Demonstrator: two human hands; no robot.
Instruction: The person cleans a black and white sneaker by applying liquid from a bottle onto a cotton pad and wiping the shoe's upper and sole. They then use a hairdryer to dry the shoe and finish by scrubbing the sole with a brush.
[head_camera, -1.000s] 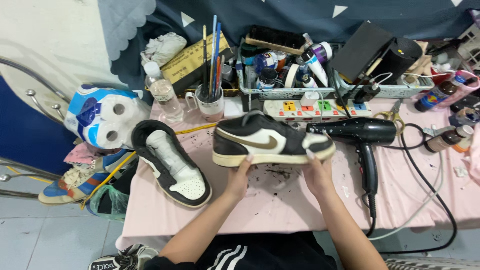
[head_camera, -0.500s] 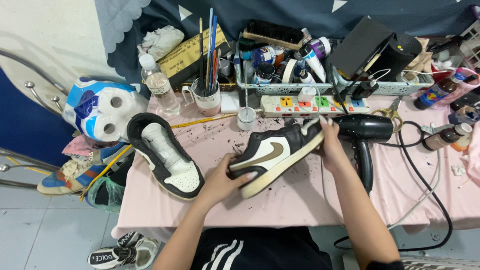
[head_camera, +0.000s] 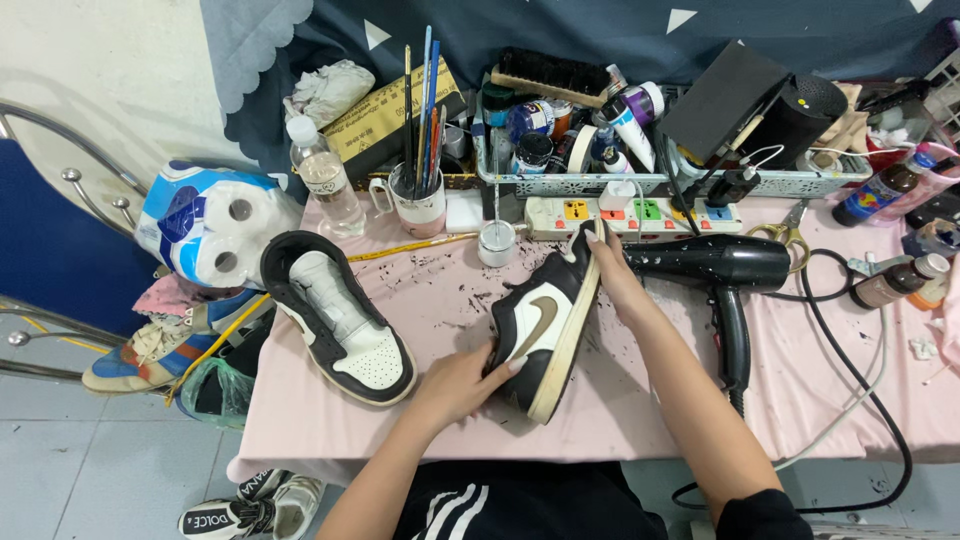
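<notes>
At the far left a pack of toilet rolls (head_camera: 205, 222) in blue and white wrap sits at the table's edge, with a worn sneaker (head_camera: 160, 345) lying lower beside it, off the table (head_camera: 850, 400), which is covered in a pink cloth. On the cloth just right of these a second shoe (head_camera: 335, 315), black and white, rests flat on its sole with its opening facing up, set aside and well apart from either hand. Behind it stand a water bottle (head_camera: 322, 180) and a mug of brushes (head_camera: 418, 195), probably kept at the far edge so the near part stays free for work. Near the middle the left hand (head_camera: 455, 385) is closed around the toe end of the sneaker (head_camera: 540, 325), a black, white and tan shoe tipped onto its side so the cream sole edge faces right and toward the person, a pose that seems meant to bring the sole edge into view. The right hand (head_camera: 612, 275) grips the heel end at the far side, fingers curled over it, so the shoe is held between both hands just above the cloth. Touching or just beyond the right hand lies a black hair dryer (head_camera: 725, 270), its cord trailing near and right, plausibly left within easy reach. Behind it a power strip (head_camera: 640, 212) and a tray of bottles (head_camera: 600, 150) line the far edge.
</notes>
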